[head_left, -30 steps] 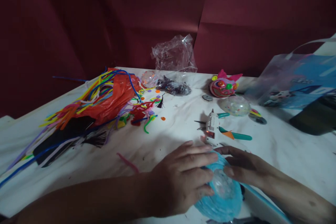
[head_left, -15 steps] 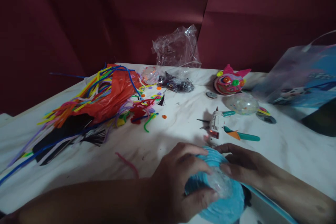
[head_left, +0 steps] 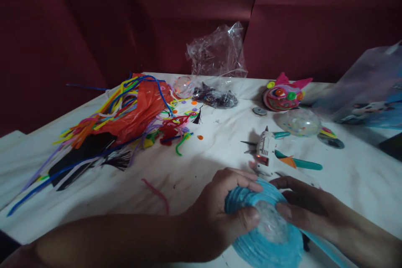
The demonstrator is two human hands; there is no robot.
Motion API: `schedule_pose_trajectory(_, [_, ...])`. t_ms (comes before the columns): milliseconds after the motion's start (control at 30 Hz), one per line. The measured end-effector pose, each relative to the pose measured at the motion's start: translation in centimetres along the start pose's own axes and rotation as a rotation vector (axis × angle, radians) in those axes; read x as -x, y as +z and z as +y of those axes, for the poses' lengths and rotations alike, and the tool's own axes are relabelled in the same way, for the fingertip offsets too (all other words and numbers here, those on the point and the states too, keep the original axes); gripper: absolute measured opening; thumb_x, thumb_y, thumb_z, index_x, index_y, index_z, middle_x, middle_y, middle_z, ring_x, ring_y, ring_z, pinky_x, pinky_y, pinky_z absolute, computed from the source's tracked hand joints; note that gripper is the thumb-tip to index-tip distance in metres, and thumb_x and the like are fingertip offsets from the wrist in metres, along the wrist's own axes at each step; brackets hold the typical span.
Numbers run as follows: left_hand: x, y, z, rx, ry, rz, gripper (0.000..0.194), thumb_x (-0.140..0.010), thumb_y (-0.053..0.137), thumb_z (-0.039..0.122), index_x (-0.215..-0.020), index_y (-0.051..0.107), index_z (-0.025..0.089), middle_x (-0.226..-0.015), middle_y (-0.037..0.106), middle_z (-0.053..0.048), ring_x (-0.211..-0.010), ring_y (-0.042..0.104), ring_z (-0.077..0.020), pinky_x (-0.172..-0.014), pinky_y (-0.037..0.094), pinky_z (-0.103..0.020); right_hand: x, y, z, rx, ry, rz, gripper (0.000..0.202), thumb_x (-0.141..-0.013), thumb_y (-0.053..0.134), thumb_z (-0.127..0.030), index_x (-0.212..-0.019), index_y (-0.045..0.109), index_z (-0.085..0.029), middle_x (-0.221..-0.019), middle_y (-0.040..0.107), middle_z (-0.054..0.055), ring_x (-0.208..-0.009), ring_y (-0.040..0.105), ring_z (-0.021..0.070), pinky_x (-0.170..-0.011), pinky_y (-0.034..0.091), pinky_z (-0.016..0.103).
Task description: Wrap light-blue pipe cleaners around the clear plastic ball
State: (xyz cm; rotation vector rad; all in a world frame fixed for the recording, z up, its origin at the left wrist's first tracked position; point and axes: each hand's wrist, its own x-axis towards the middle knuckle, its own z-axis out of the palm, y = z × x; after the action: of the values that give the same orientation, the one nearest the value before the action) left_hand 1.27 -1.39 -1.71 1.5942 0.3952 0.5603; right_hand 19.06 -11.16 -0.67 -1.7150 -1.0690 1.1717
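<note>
A clear ball wound with light-blue pipe cleaner rests at the table's near edge, a bare clear patch showing on top. My left hand grips its left side, thumb pressed by the clear patch. My right hand holds the right side, fingers curved over the blue coils. A white glue gun lies just beyond the ball, its red light on. A loose pink pipe cleaner lies left of my left hand.
A heap of coloured pipe cleaners and an orange bag fills the left of the white table. Teal-handled scissors, a clear confetti ball, a decorated pink ball, crumpled clear plastic and a blue bag lie further back.
My left hand has curled from lying flat over the ball to gripping its side with the thumb on top. The ball has turned a little, showing more blue coils.
</note>
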Motion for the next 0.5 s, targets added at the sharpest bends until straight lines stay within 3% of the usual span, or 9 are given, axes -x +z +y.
schedule_pose_trajectory(133, [-0.16, -0.03, -0.12, 0.014, 0.004, -0.033, 0.031, -0.077, 0.059, 0.032, -0.102, 0.061, 0.015, -0.121, 0.054, -0.011, -0.117, 0.047, -0.0242, -0.099, 0.034, -0.036, -0.16, -0.19, 0.12, -0.135, 0.000, -0.092, 0.053, -0.073, 0.070, -0.069, -0.090, 0.054, -0.022, -0.071, 0.056, 0.002, -0.091, 0.054, 0.0258, -0.064, 0.046, 0.023])
schedule_pose_trajectory(267, [-0.27, 0.00, -0.10, -0.027, -0.008, -0.035, 0.027, -0.079, 0.055, 0.026, -0.104, 0.060, 0.015, -0.122, 0.053, -0.010, -0.117, 0.047, -0.0230, -0.100, 0.033, -0.036, -0.19, -0.33, 0.60, -0.170, 0.025, -0.113, 0.059, -0.071, 0.070, -0.072, -0.094, 0.055, -0.020, -0.076, 0.058, 0.005, -0.082, 0.057, 0.0257, -0.058, 0.046, 0.024])
schedule_pose_trajectory(433, [-0.51, 0.22, -0.04, -0.053, 0.008, 0.033, 0.025, -0.074, 0.057, 0.022, -0.096, 0.061, 0.011, -0.115, 0.056, -0.013, -0.110, 0.052, -0.0239, -0.095, 0.039, -0.036, 0.17, 0.25, 0.19, -0.041, 0.047, 0.090, 0.056, -0.066, 0.071, -0.062, -0.100, 0.059, -0.019, -0.091, 0.060, 0.007, -0.101, 0.051, 0.0319, -0.056, 0.050, 0.024])
schedule_pose_trajectory(500, [-0.64, 0.27, -0.02, -0.065, 0.029, 0.063, 0.022, -0.074, 0.056, 0.020, -0.093, 0.062, 0.010, -0.111, 0.058, -0.014, -0.107, 0.054, -0.0238, -0.094, 0.040, -0.036, 0.32, 0.46, -0.07, 0.009, 0.055, 0.149, 0.055, -0.067, 0.066, -0.061, -0.102, 0.058, -0.020, -0.100, 0.059, 0.007, -0.097, 0.054, 0.0318, -0.056, 0.053, 0.026])
